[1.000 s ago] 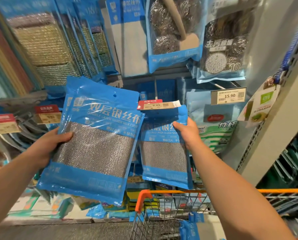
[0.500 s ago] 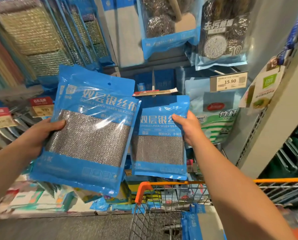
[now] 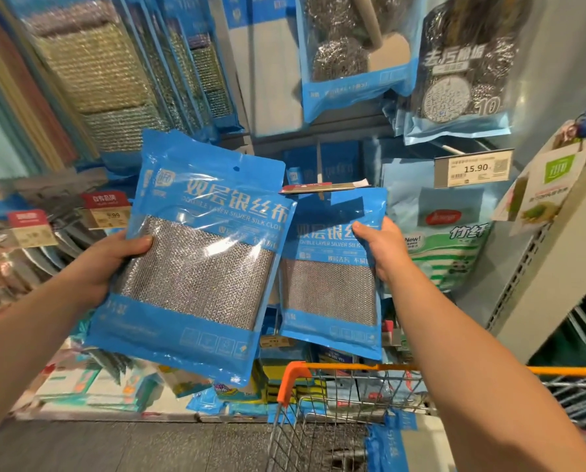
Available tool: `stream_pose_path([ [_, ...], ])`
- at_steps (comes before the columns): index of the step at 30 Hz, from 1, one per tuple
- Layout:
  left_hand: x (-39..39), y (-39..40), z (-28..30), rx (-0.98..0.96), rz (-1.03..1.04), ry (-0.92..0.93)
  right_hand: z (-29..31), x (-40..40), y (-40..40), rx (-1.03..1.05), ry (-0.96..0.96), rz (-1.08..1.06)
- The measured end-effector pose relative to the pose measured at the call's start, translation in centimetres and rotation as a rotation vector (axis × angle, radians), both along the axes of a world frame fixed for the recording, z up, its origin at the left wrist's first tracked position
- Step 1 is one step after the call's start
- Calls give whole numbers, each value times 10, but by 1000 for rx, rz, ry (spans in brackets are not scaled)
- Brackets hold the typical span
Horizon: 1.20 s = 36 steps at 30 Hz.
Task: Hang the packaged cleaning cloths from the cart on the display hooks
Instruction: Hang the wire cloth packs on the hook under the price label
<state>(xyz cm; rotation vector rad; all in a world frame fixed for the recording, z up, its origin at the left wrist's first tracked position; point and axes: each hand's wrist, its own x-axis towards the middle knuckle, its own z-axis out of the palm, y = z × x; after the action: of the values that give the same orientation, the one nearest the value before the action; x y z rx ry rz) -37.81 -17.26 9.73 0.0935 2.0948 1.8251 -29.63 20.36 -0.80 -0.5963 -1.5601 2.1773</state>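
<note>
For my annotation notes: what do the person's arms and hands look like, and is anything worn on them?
Both forearms are bare as far as the frame shows: no sleeves in view. The left hand and right hand carry no gloves, rings, watch or bracelet that I can see.

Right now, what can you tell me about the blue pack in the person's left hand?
The big blue pack is a glossy plastic pouch with a clear window showing silvery mesh cloth. White Chinese lettering and "DOUBLE LAYER SILVER SILK CLOTH" run across its top, above which sits a small hang hole. It tilts slightly clockwise, held up before the shelves. The left hand grips its left edge, thumb on the front. Its right edge overlaps the smaller matching pack.
</note>
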Motion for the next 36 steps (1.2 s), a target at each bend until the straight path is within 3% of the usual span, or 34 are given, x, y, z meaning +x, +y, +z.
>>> stream_pose_path([
  [14, -1, -4, -6, -1, -11, -6, -10, 0, 2, 221, -172, -55],
  [20, 2, 1, -17, 22, 4, 4, -11, 26, -28, 331, -173, -409],
  [24, 6, 3, -22, 28, 25, 20, 10, 30, -83, 353, -54, -36],
  [28, 12, 6, -26, 57, 24, 3, 35, 20, -123, 187, -18, 268],
  [31, 15, 3, -35, 77, -13, -22, 32, 10, -139, 4, 11, 285],
  [36, 24, -8, -64, 87, -50, -124, 3, 23, -142, 21, -8, 273],
])
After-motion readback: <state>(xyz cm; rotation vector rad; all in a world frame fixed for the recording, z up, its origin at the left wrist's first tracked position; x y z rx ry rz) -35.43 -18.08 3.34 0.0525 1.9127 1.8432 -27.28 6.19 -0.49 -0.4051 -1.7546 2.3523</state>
